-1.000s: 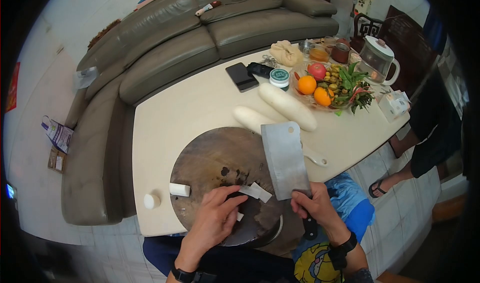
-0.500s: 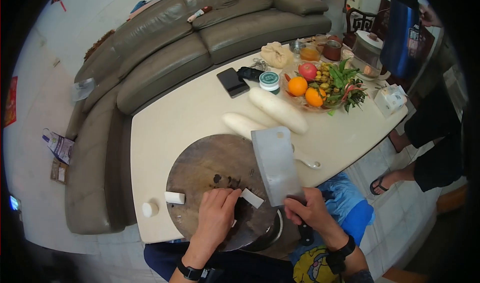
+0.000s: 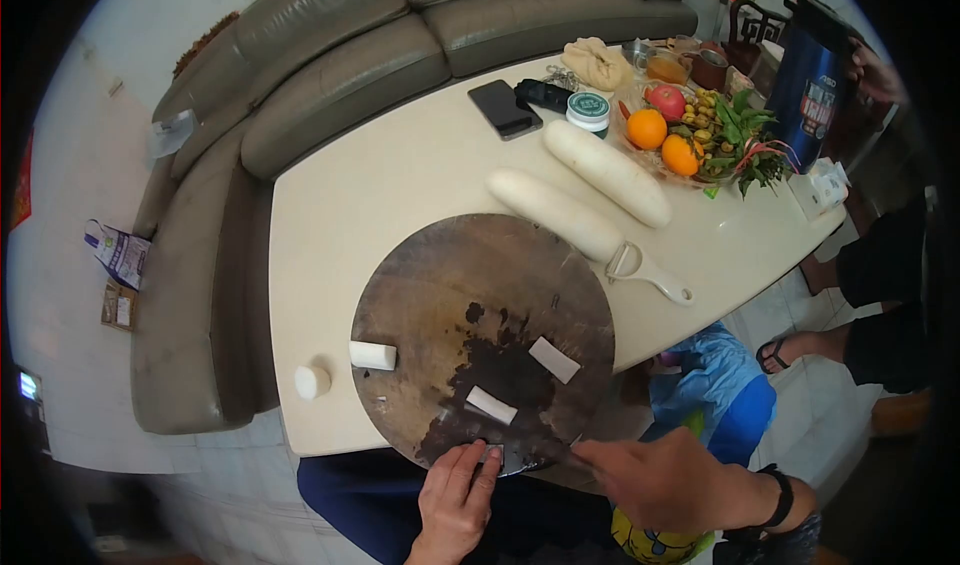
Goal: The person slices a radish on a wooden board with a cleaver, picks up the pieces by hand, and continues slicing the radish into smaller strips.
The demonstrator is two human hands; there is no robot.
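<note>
My right hand is closed on the cleaver, its dark blade low over the front edge of the round wooden board and hard to make out. Left of it, my left hand has its fingertips pressed together at that edge, over something small and mostly hidden. Flat white pieces lie on the wet, dark part of the board. A thick white chunk rests at its left side. Two peeled white radishes lie behind the board, beside a white peeler.
On the table are a white round piece, a phone, a jar and a fruit bowl. At the right another person's hand holds a blue flask. A blue bag hangs below the table.
The cleaver has gone from raised to low at the board's front edge. My left hand has moved toward that edge, uncovering a white piece. The blue flask is lower. The whole view has shifted.
</note>
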